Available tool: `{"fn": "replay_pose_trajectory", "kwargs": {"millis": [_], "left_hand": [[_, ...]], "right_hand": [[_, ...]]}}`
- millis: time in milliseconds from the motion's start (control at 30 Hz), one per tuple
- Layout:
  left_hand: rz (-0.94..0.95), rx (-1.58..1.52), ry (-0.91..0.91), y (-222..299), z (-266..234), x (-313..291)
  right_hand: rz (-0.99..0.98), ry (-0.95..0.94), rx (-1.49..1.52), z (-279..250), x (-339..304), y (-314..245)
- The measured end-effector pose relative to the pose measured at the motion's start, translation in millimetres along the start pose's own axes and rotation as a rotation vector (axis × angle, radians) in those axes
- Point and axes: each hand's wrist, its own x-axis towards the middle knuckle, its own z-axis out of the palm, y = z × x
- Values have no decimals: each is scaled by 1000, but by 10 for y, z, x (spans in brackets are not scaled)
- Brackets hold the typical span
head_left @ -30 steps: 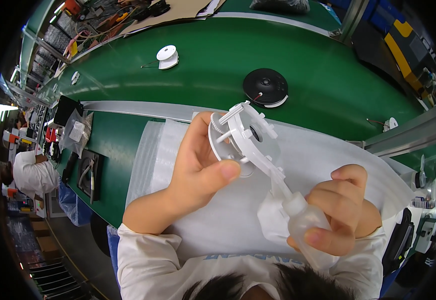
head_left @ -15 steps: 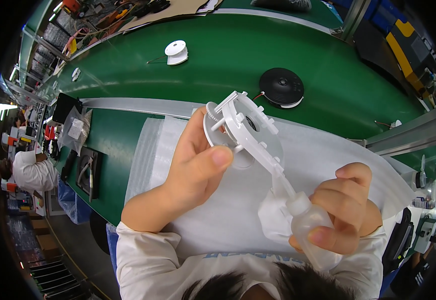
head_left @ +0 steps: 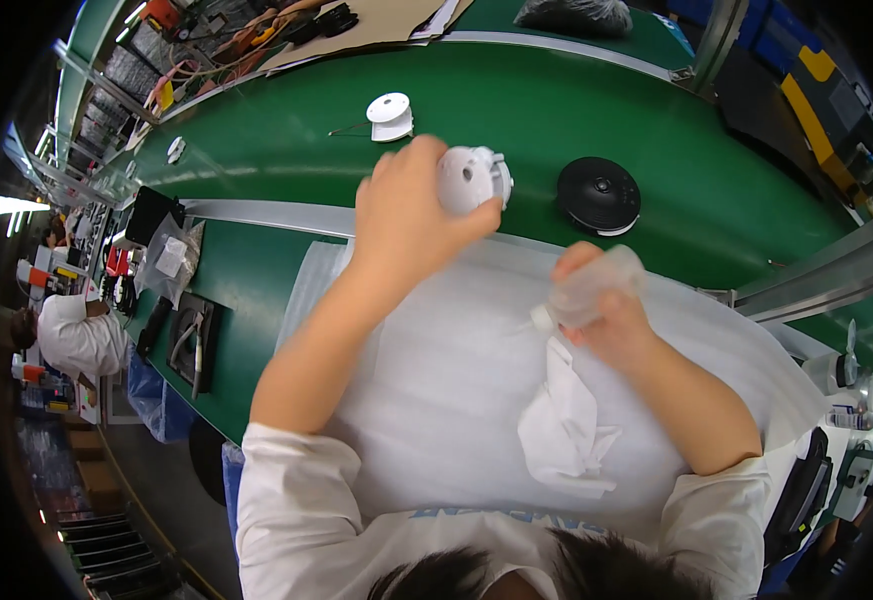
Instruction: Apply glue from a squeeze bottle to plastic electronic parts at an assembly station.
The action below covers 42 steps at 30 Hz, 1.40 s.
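Note:
My left hand [head_left: 406,215] is raised over the far edge of the white foam sheet [head_left: 446,400]. Its fingers close around a white round plastic part [head_left: 471,180] with a hole and small ribs on its rim. In my right hand [head_left: 606,325] is a translucent squeeze bottle [head_left: 604,278], tilted so its white cap points down and left; both are blurred by motion. Below the bottle a crumpled white cloth [head_left: 559,420] lies on the foam sheet. A black round device [head_left: 598,192] sits on the green bench beyond my right hand.
Beyond my left hand stands a white spool-shaped part [head_left: 390,120] with a thin wire. A metal rail [head_left: 266,214] crosses the green bench. At left lie a plastic bag [head_left: 171,260] and a black tray [head_left: 196,340]. Another person [head_left: 81,335] works far left.
My left hand has moved up and away with the white part, which is turned differently. My right hand has lifted the bottle forward, and its cap is now apart from the part.

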Motion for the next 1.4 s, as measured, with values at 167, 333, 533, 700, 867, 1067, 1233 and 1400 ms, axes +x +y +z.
{"fn": "replay_pose_trajectory", "kwargs": {"millis": [167, 333, 533, 700, 867, 1067, 1233, 1400], "left_hand": [[-345, 610, -316, 11, 284, 594], [-271, 784, -490, -30, 470, 880], [-476, 786, -376, -365, 297, 1446], [-631, 764, -256, -859, 313, 1509], [-624, 683, -290, -850, 271, 1442], [-277, -387, -156, -369, -41, 611], [-53, -790, 59, 34, -126, -225], [591, -315, 295, -128, -87, -520]], "right_hand": [[164, -2, 128, -67, 144, -5], [178, 11, 182, -58, 129, 27], [218, 28, 205, -87, 147, 1], [213, 5, 142, -68, 139, 20], [201, -24, 118, -33, 145, 20], [157, 103, 173, -4, 106, 6], [-60, -25, 194, 4, -21, -142], [-485, -11, -258, 201, -212, -542]]}}
